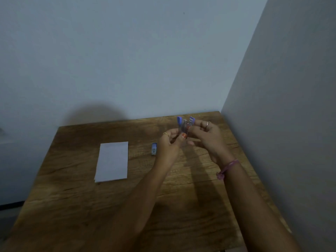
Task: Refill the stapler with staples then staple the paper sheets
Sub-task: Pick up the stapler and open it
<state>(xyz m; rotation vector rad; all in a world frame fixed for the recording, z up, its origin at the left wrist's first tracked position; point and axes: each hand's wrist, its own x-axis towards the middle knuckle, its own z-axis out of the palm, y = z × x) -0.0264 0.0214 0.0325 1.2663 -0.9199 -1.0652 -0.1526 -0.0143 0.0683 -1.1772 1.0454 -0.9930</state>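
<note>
Above the far right part of the bench, a small blue stapler is held up in the air between both hands. It is hinged open, with 2 blue parts splayed apart in a V and the metal channel showing between them, probably so staples can be fed in. The left hand is wrapped on its lower end, thumb and fingers clamped on it to steady it. The right hand is pinched at the other blue arm, fingers curled together near the channel; whether a strip of staples is pinched there cannot be told, too blurred. Refill step is judged to be underway, not finished. A small blue and silver object, possibly the staple box, is left on the bench just left of the hands, within easy reach. The paper sheets are stacked flat further left, well apart from the stapler, untouched and seemingly not yet stapled. A pink band is worn on the right wrist.
</note>
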